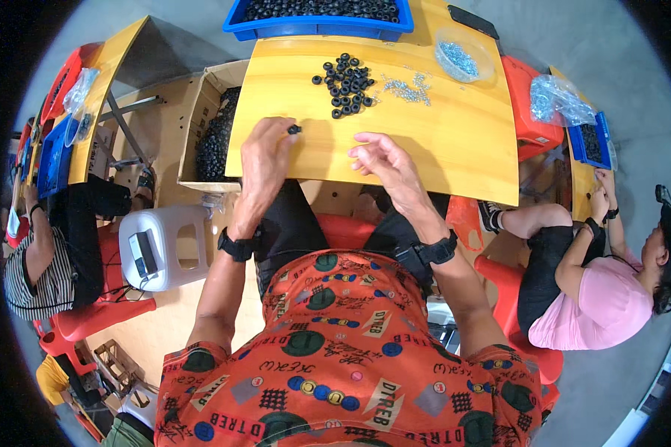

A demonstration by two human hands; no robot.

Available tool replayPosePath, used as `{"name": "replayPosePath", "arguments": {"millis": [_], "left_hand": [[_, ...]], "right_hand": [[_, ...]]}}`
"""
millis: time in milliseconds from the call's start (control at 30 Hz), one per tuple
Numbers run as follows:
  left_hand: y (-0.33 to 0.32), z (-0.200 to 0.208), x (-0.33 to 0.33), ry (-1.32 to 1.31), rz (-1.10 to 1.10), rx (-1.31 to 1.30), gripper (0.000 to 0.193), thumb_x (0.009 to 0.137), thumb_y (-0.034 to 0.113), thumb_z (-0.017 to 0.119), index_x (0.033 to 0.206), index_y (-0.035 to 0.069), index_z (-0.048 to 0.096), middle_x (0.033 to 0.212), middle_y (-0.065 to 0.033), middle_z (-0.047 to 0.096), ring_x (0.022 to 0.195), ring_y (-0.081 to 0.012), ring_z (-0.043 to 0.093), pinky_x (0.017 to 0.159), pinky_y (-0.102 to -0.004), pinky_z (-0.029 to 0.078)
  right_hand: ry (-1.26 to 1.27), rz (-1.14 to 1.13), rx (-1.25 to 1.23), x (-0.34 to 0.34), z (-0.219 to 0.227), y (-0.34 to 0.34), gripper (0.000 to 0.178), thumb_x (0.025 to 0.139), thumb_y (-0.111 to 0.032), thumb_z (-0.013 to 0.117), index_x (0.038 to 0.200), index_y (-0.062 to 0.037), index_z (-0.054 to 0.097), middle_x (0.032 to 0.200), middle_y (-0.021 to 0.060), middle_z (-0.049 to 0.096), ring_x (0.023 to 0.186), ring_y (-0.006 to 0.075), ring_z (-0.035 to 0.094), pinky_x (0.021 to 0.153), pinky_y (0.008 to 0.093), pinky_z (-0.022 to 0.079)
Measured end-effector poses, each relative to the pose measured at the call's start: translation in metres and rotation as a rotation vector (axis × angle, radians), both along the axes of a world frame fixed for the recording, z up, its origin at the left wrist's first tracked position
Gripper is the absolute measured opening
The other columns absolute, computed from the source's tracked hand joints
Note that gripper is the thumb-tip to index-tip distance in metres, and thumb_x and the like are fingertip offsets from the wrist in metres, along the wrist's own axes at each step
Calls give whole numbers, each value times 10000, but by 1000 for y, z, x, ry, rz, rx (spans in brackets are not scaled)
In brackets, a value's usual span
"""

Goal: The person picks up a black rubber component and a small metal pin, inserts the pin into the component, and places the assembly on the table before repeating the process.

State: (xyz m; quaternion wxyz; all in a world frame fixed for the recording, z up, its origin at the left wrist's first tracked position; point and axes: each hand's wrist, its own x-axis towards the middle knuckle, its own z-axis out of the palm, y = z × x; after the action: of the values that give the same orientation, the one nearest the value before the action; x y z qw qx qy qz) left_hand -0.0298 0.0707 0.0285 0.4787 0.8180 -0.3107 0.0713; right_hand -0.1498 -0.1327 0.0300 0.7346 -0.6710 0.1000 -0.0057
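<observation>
Head view: a small black piece (295,130) is pinched at the fingertips of the left hand (265,155), just above the near left part of the yellow worktop (455,141). The right hand (391,170) is held apart from it, its fingers loosely curled; whether anything tiny is gripped there cannot be told. Ahead of both hands, the middle is taken up by a loose pile of black rings (344,86), with small silvery bits (408,91) scattered just to its right. Beyond these, the far edge is occupied by a blue tray (317,30) filled with black pieces, and a clear bowl (466,59) of bluish bits is placed at the far right. The left edge is flanked by a cardboard box (194,141), and a red stool (528,112) is set beside the right edge.
</observation>
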Motion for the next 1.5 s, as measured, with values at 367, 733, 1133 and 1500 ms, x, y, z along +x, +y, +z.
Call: {"name": "replayPosePath", "arguments": {"millis": [367,733,1133,1500], "left_hand": [[-9,-8,18,-187,264,479,318,803,37,643,1117,-4,625,1028,-152,606,979,-332,593,830,-410,495],[-67,-15,7,-177,38,186,238,795,97,679,1030,61,693,988,-105,619,931,-288,594,806,-396,479],[-54,-27,15,-292,34,181,241,773,88,696,1013,73,695,949,-72,619,894,-255,575,779,-379,428],[-35,-29,20,-293,45,88,220,775,-3,658,995,13,670,1052,-130,633,987,-307,594,838,-388,498]], "right_hand": [[-128,-302,-412,9,-19,-24,155,890,-107,634,994,2,668,843,48,679,766,109,618,725,269,508],[-294,-420,-886,58,-1,-50,112,819,-54,642,908,7,673,799,158,664,678,244,632,646,329,484],[-205,-354,-1034,73,-9,-49,57,807,-69,640,849,-65,679,826,130,625,759,331,616,680,417,482],[-261,-392,-1074,57,-17,-48,16,810,-57,640,822,-47,642,808,129,597,766,341,599,672,428,479]]}}
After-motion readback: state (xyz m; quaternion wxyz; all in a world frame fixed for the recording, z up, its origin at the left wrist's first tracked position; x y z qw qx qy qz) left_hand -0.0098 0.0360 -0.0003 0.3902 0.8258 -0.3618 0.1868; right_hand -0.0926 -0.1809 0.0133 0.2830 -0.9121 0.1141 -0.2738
